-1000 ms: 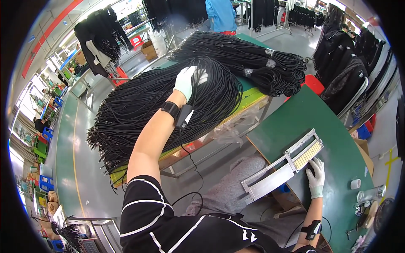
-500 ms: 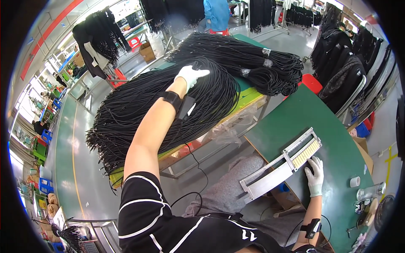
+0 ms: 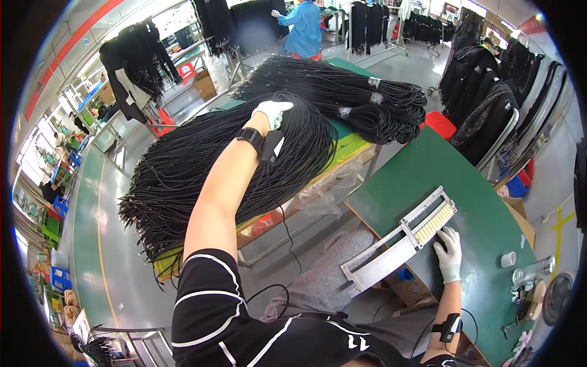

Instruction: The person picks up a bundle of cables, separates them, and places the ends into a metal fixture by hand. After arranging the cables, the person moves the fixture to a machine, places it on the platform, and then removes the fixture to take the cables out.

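Note:
My left hand [image 3: 273, 112], in a white glove, reaches out over a big heap of black cords [image 3: 202, 159] spread on a green and yellow table [image 3: 342, 150]; its fingers curl down into the top of the heap. A black band sits on that wrist. My right hand [image 3: 449, 252], also gloved, lies flat on a green table [image 3: 483, 226] with its fingers against the near end of a long metal jig [image 3: 400, 241] that has a pale slotted strip. It grips nothing.
A second bundle of black cords [image 3: 367, 101], tied with pale tape, lies beyond the heap. A person in a blue top [image 3: 304, 27] stands at the back. Black garments [image 3: 483, 92] hang at right. A small white roll [image 3: 507, 259] and tools sit at far right.
My left hand has moved farther out and up over the cord heap and turned its fingers down into it. The right hand and the jig have stayed where they were.

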The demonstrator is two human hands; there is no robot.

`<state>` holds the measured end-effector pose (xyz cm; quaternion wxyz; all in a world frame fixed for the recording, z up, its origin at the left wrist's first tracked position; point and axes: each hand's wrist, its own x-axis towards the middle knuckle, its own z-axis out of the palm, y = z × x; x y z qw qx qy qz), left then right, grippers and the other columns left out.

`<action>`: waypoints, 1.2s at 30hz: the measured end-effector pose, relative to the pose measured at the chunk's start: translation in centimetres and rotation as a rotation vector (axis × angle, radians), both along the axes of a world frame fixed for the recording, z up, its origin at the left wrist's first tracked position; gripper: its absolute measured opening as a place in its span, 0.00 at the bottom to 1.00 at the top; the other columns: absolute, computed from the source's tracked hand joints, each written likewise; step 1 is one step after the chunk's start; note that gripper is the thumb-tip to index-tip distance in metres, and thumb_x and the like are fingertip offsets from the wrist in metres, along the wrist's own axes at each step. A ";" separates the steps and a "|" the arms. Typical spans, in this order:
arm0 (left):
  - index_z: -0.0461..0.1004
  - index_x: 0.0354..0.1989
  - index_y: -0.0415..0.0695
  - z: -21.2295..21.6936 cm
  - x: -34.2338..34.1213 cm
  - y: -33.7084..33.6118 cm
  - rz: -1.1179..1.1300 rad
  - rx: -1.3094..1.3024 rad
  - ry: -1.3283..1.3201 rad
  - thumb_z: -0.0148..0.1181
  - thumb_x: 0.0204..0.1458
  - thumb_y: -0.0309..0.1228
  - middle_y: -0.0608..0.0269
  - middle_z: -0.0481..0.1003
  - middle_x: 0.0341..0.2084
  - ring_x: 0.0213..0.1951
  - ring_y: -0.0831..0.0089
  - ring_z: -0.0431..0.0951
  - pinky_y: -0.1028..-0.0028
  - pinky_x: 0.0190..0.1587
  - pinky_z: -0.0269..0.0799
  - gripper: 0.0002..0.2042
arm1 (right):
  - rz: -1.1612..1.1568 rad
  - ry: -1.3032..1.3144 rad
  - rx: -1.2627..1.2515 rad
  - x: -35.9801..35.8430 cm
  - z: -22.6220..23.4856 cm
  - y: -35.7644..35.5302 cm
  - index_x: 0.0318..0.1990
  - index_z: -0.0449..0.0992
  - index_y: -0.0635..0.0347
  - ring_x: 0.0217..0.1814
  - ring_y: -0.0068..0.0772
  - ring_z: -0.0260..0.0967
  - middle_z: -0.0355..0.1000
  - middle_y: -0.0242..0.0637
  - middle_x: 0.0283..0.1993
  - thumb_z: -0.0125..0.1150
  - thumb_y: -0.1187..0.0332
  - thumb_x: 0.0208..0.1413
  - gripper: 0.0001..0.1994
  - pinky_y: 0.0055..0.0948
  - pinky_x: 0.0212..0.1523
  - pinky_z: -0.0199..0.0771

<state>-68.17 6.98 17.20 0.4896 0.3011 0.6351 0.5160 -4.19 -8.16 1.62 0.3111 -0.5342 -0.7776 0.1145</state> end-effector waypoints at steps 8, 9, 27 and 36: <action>0.72 0.26 0.48 0.6 -1.0 -0.8 -0.052 0.163 -0.131 0.65 0.55 0.35 0.73 0.65 0.14 0.13 0.76 0.61 0.74 0.14 0.57 0.10 | -0.001 0.010 -0.013 0.2 0.3 0.0 0.53 0.79 0.59 0.70 0.54 0.60 0.71 0.48 0.62 0.66 0.69 0.50 0.20 0.47 0.74 0.51; 0.72 0.26 0.47 1.3 -1.0 -1.7 -0.029 0.243 -0.090 0.64 0.55 0.35 0.74 0.64 0.14 0.13 0.76 0.61 0.75 0.14 0.57 0.09 | -0.001 0.011 -0.014 0.3 0.2 -0.1 0.53 0.79 0.59 0.70 0.54 0.60 0.71 0.48 0.62 0.66 0.69 0.50 0.20 0.47 0.74 0.51; 0.71 0.36 0.36 5.1 13.5 -17.8 -0.201 0.560 1.148 0.53 0.63 0.46 0.48 0.77 0.24 0.29 0.53 0.80 0.60 0.34 0.75 0.20 | 0.706 0.885 -0.507 -26.5 15.8 -0.7 0.61 0.69 0.72 0.61 0.39 0.71 0.74 0.47 0.58 0.53 0.52 0.67 0.29 0.40 0.63 0.70; 0.77 0.36 0.40 1.6 12.8 -25.0 -0.437 0.583 1.068 0.61 0.52 0.40 0.45 0.77 0.43 0.43 0.48 0.78 0.58 0.45 0.74 0.14 | 0.640 1.009 -0.777 -36.1 19.7 -1.7 0.52 0.73 0.69 0.52 0.35 0.74 0.77 0.42 0.48 0.50 0.51 0.69 0.25 0.41 0.62 0.70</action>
